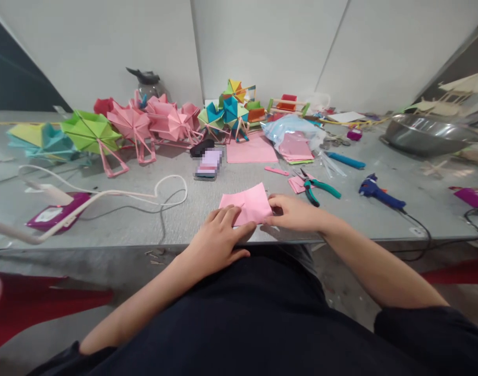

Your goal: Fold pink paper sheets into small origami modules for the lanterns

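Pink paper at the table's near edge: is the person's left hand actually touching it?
Touching. The head view shows the left hand with several fingertips resting on the pink paper's upper face.

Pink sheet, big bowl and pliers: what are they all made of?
Pink sheet: probably paper or thin card, dull-looking; it's thin and its top edge curves.
Bowl: looks like polished metal, perhaps steel; it's silvery with bright reflections.
Pliers: likely metal up front, where they look greyish; the teal handles could be plastic or rubber.
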A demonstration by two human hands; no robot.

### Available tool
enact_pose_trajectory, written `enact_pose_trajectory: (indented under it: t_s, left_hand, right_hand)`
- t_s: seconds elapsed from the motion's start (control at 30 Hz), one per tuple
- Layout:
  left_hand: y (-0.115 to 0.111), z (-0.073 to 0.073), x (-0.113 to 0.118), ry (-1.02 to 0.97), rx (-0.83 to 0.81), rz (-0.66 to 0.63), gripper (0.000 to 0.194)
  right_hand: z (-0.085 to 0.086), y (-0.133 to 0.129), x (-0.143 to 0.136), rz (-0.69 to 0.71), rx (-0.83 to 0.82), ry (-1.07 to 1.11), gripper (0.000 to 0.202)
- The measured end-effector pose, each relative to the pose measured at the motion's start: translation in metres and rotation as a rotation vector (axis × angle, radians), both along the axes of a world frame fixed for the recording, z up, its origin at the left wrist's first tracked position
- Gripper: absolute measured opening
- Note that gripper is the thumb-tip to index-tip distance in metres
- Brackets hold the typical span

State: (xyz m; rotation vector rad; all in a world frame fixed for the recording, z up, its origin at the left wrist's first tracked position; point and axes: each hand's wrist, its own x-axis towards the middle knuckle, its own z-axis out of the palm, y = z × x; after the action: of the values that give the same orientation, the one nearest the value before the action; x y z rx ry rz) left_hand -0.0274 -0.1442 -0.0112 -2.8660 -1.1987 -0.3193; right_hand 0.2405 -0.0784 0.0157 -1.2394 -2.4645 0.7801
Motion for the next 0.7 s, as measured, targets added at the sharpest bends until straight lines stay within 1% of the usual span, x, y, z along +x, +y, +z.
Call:
enact_pose_trajectory:
  t_s: [0.17,0.27,0.47,0.7]
  left_hand:
    - [-0.001,0.002,0.001,0.004,-0.004,-0.021,0.068]
    - [-0.001,0.000,0.000,0.003,0.003,-0.039,0.067]
    - [-0.001,-0.003,-0.001,0.003,0.005,-0.074,0.070]
    - [0.000,-0.001,0.000,-0.008,-0.006,-0.078,0.073]
  right_hand:
    - [-0.014,-0.012,0.002,-0.036,0.043,0.079,0.019]
    - [-0.017,-0.017,0.000,-0.045,0.114,0.078,0.016]
    - [-0.023,-0.026,-0.002,0.001,0.207,0.083,0.013]
    - [-0.031,-0.025,0.001,0.003,0.192,0.164,0.015]
